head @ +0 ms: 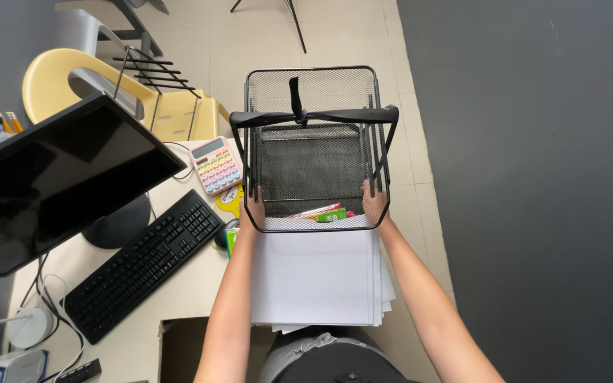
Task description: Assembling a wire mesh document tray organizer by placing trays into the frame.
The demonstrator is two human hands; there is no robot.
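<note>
We hold a black mesh basket (311,145) between both hands, above a stack of white paper (313,280) resting on our lap beside the worktop (179,298). Our left hand (253,211) grips the near left corner, fingers closed on the wire rim; our right hand (374,204) clasps the near right corner likewise. We judge this a carrying step; any further move calls for an even, level grip on both sides.

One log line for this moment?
left hand: grips mesh basket left side | right hand: grips right side | below: paper stack
</note>
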